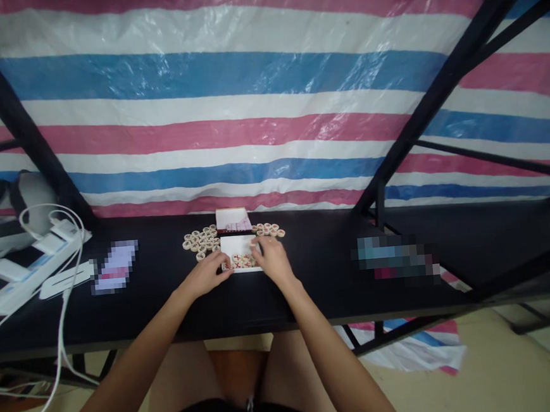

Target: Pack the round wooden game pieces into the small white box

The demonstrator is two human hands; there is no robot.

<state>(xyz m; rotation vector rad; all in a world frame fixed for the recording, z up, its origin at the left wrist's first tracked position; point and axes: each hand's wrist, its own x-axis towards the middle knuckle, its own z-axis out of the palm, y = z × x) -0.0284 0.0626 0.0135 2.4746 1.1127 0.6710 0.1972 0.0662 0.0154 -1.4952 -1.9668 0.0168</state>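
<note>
A small white box (234, 243) sits on the black table, with round Chinese chess pieces (242, 260) with red characters lined up along its near side. My left hand (207, 273) is curled at the box's left edge, thumb and fingers closed round its near corner. Over the box's right side, my right hand (272, 258) has its fingertips pinched together on what looks like a pale chess piece, mostly hidden by the fingers. Loose chess pieces (201, 240) lie left of the box. More pieces (268, 230) lie to the right. Behind stands an open white lid (231, 219).
On the left are a white power strip (37, 272) with looping cables and a blurred-out flat item (116, 267). Another blurred item (396, 257) lies right. Black metal frame bars (395, 158) and a striped plastic sheet (231, 133) enclose the table (328, 271).
</note>
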